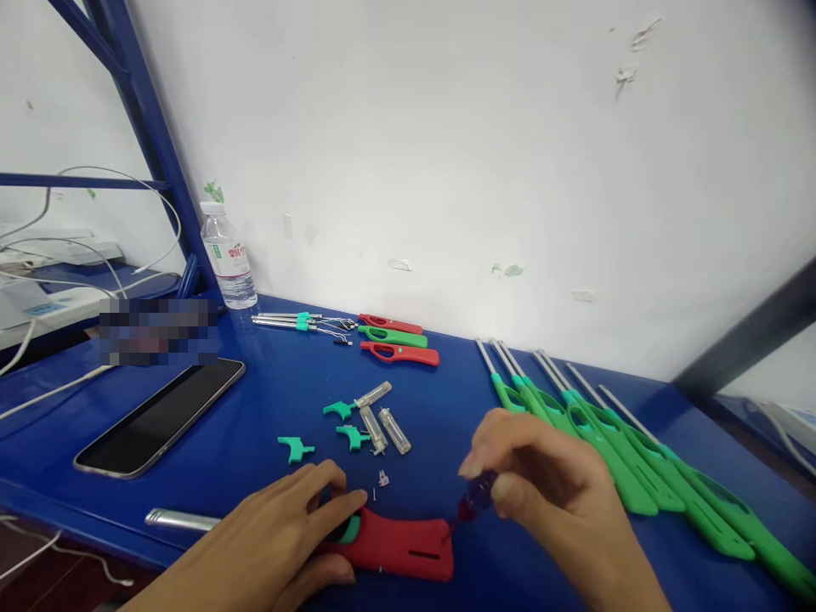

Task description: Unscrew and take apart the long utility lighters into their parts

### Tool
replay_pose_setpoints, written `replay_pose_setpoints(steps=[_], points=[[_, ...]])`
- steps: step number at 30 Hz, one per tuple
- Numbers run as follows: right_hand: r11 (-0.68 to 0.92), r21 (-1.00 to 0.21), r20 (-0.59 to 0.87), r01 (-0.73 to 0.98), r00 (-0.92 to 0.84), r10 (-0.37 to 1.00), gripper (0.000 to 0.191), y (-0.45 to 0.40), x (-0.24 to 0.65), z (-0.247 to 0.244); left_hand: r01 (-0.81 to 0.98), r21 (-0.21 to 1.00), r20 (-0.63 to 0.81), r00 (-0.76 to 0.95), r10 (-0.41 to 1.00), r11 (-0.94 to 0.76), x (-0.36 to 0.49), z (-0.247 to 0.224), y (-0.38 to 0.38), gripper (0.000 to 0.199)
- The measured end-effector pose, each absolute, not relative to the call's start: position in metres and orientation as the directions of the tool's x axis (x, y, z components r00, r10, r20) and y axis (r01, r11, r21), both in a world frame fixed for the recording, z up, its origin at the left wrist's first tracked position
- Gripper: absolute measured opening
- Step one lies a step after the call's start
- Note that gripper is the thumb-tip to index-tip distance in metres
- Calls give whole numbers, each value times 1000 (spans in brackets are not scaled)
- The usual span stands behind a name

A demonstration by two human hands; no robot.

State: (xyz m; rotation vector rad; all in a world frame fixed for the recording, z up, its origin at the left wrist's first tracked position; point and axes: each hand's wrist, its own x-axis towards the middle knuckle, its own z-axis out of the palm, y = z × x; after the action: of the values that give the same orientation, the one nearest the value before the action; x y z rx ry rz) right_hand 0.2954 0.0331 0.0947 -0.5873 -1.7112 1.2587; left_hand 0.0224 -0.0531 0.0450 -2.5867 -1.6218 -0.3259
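Observation:
My left hand (280, 535) is closed round a red long-nosed gas lighter (405, 535) and presses it to the blue table. The lighter's metal barrel pokes out to the left of the hand, and a bit of its teal trigger shows by the fingers. Pinched between the thumb and fingers of my right hand (554, 484) is a small screwdriver (475, 495) with a see-through purple and red handle. Its thin tip reaches the right end of the lighter's handle; whether it sits in a screw I cannot tell. A small screw (374, 494) and a pale plastic piece (383, 478) lie just behind the lighter.
Teal triggers (295, 449) and clear fuel tanks (394, 431) lie mid-table. Behind are metal barrels with wires (297, 321) and red and green handle shells (399, 354). Several green lighters (612, 450) fan out at right. A phone (162, 416) and water bottle (228, 259) stand left.

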Motion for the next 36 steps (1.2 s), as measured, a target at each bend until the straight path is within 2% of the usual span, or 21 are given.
replay_pose_setpoints(steps=[4,8,10,17,19,21,24,28,31,36], points=[[340,-932,350,-126,-556,754,22,33,293,95,894,44,205,429,880,-447,22,45,-55,37],[302,-948,310,-104,-527,792,25,32,294,97,900,47,203,416,887,-433,23,46,-55,37],[297,-953,285,-57,-502,817,17,31,295,97,898,75,206,411,888,-433,22,46,-54,37],[351,-933,344,-80,-489,802,26,33,296,96,892,201,212,365,907,-405,16,37,-54,37],[342,-939,321,-42,-466,824,21,35,296,96,891,197,205,369,906,-408,16,37,-55,37],[348,-938,307,-2,-475,825,25,36,296,96,894,181,189,377,907,-409,16,39,-55,38],[383,-923,347,-30,-493,797,23,36,295,97,903,164,177,368,913,-396,18,41,-53,40],[334,-941,317,-49,-468,825,13,36,294,97,901,164,208,366,907,-401,18,40,-53,39],[368,-930,337,-28,-469,816,20,36,294,96,900,180,204,360,910,-396,18,41,-53,39],[388,-920,369,-61,-470,802,11,36,294,96,898,179,229,359,905,-401,18,41,-53,38]])
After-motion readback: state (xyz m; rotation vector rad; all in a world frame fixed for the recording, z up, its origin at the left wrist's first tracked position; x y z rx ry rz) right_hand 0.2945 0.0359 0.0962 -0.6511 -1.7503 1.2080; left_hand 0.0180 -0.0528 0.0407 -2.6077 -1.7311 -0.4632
